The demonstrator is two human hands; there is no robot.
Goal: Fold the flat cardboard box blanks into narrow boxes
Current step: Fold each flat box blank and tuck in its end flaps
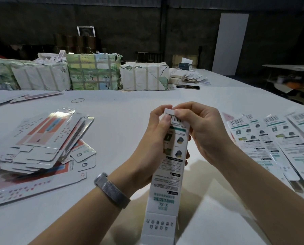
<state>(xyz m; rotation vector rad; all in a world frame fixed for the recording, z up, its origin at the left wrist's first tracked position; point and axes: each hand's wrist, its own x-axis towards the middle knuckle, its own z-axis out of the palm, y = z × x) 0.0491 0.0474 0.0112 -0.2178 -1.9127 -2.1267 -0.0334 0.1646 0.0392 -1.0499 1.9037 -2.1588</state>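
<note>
Two bare forearms come into the head view from the bottom edge, with no sleeve showing on either as far up as the picture reaches. The left hand and the right hand wear no gloves and no rings that can be made out. The fingernails are short and plain, without visible polish. On the left wrist sits a wristband of silvery grey woven metal mesh, broad and flat, wrapped close round the wrist; at its upper end a rounded, smooth metal piece catches the light. Whether that piece is a watch case or a clasp cannot be told
</note>
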